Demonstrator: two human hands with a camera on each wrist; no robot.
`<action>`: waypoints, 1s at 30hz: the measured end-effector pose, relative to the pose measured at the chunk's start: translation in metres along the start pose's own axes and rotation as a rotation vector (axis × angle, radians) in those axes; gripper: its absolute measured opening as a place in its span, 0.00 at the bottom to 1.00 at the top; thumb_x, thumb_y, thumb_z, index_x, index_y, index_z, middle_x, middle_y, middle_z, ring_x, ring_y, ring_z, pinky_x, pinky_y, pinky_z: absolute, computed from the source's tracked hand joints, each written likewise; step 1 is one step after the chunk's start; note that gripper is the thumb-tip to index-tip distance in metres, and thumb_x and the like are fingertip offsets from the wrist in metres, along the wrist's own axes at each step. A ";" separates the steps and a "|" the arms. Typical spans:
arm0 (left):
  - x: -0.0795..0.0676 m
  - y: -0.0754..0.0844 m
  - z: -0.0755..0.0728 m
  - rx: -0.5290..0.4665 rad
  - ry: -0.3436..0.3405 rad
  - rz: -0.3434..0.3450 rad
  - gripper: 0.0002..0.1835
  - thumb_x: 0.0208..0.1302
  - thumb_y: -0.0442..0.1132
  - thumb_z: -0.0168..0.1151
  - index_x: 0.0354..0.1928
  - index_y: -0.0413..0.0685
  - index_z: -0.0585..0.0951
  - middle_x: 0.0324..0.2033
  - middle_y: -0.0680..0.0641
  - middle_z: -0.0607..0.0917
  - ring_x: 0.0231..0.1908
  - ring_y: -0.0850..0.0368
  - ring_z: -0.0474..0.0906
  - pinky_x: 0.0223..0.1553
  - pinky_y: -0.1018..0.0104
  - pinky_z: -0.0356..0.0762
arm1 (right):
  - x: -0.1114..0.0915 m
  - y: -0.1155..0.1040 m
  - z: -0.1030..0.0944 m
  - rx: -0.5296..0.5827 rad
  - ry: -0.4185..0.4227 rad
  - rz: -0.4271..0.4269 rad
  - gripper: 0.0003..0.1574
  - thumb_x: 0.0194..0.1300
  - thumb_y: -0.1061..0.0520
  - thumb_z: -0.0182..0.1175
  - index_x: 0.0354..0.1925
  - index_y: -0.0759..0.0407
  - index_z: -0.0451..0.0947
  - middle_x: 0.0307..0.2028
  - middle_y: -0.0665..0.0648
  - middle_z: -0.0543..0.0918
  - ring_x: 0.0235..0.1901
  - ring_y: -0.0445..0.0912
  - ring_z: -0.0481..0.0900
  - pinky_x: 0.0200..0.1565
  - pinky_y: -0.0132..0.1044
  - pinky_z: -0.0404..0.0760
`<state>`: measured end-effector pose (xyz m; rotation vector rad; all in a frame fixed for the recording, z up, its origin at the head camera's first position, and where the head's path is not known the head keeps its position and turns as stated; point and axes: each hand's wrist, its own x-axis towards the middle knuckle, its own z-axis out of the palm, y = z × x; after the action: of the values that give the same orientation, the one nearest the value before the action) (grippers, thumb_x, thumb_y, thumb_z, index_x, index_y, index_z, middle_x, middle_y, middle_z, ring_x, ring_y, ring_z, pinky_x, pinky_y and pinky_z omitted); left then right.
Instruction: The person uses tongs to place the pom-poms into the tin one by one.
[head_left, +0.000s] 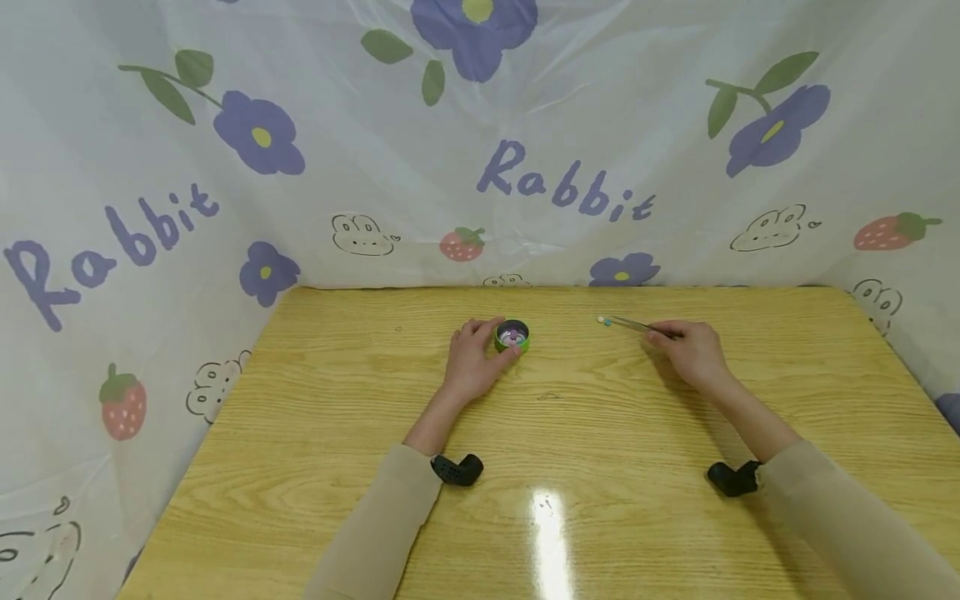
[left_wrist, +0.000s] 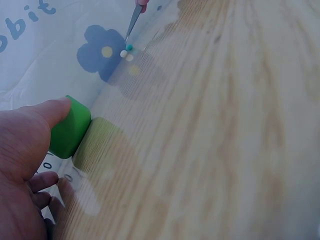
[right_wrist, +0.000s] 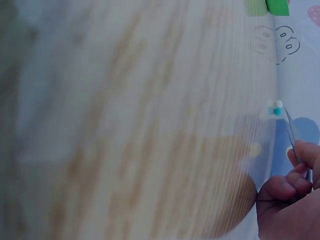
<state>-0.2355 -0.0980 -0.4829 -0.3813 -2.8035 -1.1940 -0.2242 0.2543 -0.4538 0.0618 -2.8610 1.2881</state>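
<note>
My left hand (head_left: 474,360) holds a small round green tin (head_left: 512,337) between thumb and fingers on the table; its top is uncovered and something pale and purple shows inside. In the left wrist view the thumb lies against the green wall (left_wrist: 72,131) of the tin. To the right, my right hand (head_left: 692,354) pinches metal tweezers (head_left: 633,323), which point left. Close to their tips lie a white bead (head_left: 601,319) and a blue-green bead (head_left: 607,322). Whether the tips touch a bead I cannot tell.
The wooden table (head_left: 585,442) ends at a hanging cloth (head_left: 420,175) printed with flowers and rabbits, behind and at the sides. A black wrist device (head_left: 457,470) sits at the left cuff, another (head_left: 733,479) at the right.
</note>
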 end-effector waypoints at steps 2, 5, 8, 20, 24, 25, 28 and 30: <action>0.000 0.000 0.000 0.001 0.000 0.001 0.32 0.70 0.51 0.66 0.72 0.48 0.74 0.60 0.36 0.74 0.62 0.36 0.69 0.70 0.38 0.53 | 0.000 0.000 0.000 -0.005 -0.001 -0.004 0.24 0.78 0.52 0.58 0.60 0.70 0.81 0.56 0.72 0.82 0.55 0.64 0.79 0.46 0.45 0.77; 0.000 0.000 0.000 0.002 0.002 -0.001 0.32 0.70 0.51 0.66 0.72 0.48 0.74 0.60 0.36 0.74 0.62 0.36 0.69 0.68 0.38 0.56 | -0.001 0.000 0.000 -0.011 -0.005 -0.005 0.24 0.78 0.52 0.58 0.60 0.69 0.81 0.56 0.72 0.82 0.55 0.63 0.79 0.45 0.44 0.77; -0.001 0.001 -0.001 -0.001 0.000 -0.005 0.32 0.70 0.51 0.66 0.72 0.48 0.74 0.60 0.36 0.74 0.62 0.35 0.68 0.67 0.38 0.58 | -0.001 0.001 0.001 -0.011 -0.008 -0.002 0.24 0.78 0.53 0.58 0.60 0.69 0.81 0.56 0.72 0.82 0.55 0.64 0.79 0.46 0.46 0.77; -0.001 0.003 -0.001 -0.010 -0.009 -0.027 0.33 0.70 0.51 0.66 0.73 0.49 0.73 0.62 0.36 0.73 0.66 0.32 0.64 0.65 0.37 0.61 | 0.001 0.003 0.001 -0.043 -0.005 -0.031 0.23 0.78 0.55 0.58 0.59 0.71 0.80 0.56 0.74 0.81 0.59 0.68 0.76 0.56 0.60 0.76; -0.001 0.004 -0.002 -0.009 -0.008 -0.036 0.33 0.70 0.51 0.67 0.73 0.49 0.73 0.62 0.36 0.73 0.68 0.31 0.62 0.65 0.36 0.61 | 0.002 0.004 0.003 -0.052 -0.002 -0.038 0.24 0.79 0.53 0.58 0.59 0.71 0.81 0.57 0.74 0.81 0.59 0.69 0.75 0.57 0.61 0.75; -0.001 0.004 -0.002 -0.008 -0.007 -0.036 0.33 0.70 0.51 0.67 0.73 0.49 0.73 0.62 0.36 0.73 0.68 0.31 0.62 0.65 0.36 0.61 | 0.002 0.004 0.003 -0.054 0.000 -0.040 0.24 0.78 0.53 0.58 0.59 0.71 0.81 0.57 0.74 0.81 0.59 0.69 0.75 0.57 0.61 0.75; -0.001 0.004 -0.002 -0.007 -0.009 -0.037 0.33 0.70 0.51 0.67 0.73 0.50 0.73 0.62 0.36 0.73 0.69 0.31 0.61 0.66 0.36 0.60 | 0.002 0.005 0.004 -0.063 0.010 -0.049 0.23 0.78 0.54 0.59 0.58 0.71 0.82 0.55 0.73 0.82 0.59 0.69 0.76 0.57 0.61 0.74; -0.001 0.004 -0.002 -0.006 -0.008 -0.038 0.33 0.70 0.52 0.67 0.73 0.50 0.73 0.62 0.36 0.73 0.69 0.31 0.61 0.66 0.36 0.60 | 0.003 0.005 0.004 -0.067 0.014 -0.056 0.22 0.77 0.54 0.59 0.57 0.72 0.82 0.54 0.73 0.82 0.58 0.69 0.76 0.58 0.61 0.74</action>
<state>-0.2335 -0.0972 -0.4792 -0.3352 -2.8271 -1.2121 -0.2270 0.2540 -0.4603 0.1309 -2.8656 1.1777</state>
